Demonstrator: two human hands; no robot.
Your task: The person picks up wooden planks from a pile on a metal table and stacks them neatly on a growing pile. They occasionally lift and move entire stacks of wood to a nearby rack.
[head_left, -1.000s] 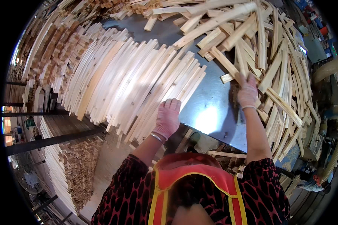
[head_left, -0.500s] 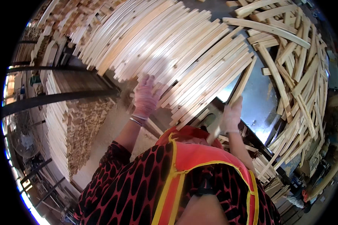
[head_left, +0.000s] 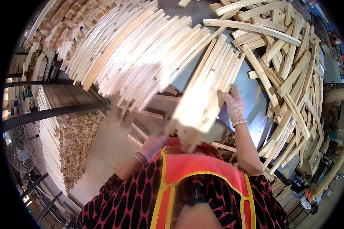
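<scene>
Holding one bundle of pale wooden slats (head_left: 208,95) with both hands, I see it angled up off the near edge of the grey table (head_left: 252,95). My left hand (head_left: 154,144), gloved, grips under the bundle's near end; my right hand (head_left: 233,105), gloved, clasps its right side. Slat count blurred, cannot tell. Two heaps lie on the table: ordered curved slats (head_left: 133,49) left, jumbled offcuts (head_left: 294,76) right.

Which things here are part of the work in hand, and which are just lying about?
In hand: bundle of wooden slats, held by the left hand at its near end and the right hand along its side.

Lying about: fanned row of slats, loose offcut heap, stacked wood, fan, hose.
</scene>
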